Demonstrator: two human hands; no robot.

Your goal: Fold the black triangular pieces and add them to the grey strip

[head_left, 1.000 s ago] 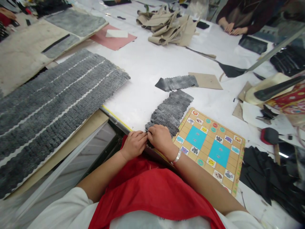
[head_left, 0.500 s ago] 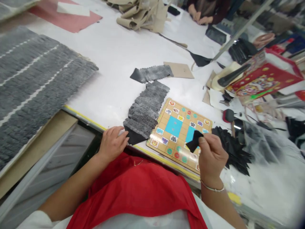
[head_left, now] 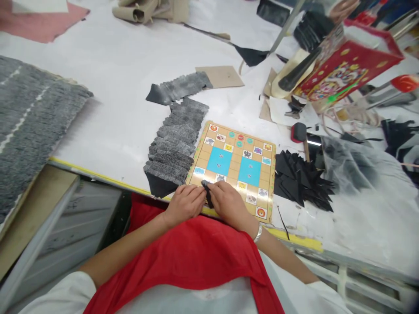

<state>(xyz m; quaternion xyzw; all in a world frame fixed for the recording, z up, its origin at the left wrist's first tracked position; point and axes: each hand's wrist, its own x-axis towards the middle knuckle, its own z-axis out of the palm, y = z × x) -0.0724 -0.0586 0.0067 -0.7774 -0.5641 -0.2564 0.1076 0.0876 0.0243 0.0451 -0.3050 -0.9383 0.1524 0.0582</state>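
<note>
- Holding the small black piece (head_left: 208, 195) between the fingertips of both hands seems the right way, because such a thin strip can probably twist easily.
- The left hand (head_left: 185, 203) and the right hand (head_left: 231, 206) are narrow, with fingers bent closely about this piece; the exact pinch under the fingers I cannot tell.
- The piece is at the near edge of the patterned board (head_left: 234, 165), between the two hands. It is better to press evenly from both sides, so that no side slips.
- Please pull only softly; too much force could stretch the piece or make the edge crooked.
- To the left of the board, the overlapping grey strips (head_left: 175, 139) lie on the counter (head_left: 114, 126). The forearms should not brush them, or the row may become disordered.
- The loose black pieces (head_left: 299, 179) are just beside the board's right side, so the right elbow should move with care.
</note>
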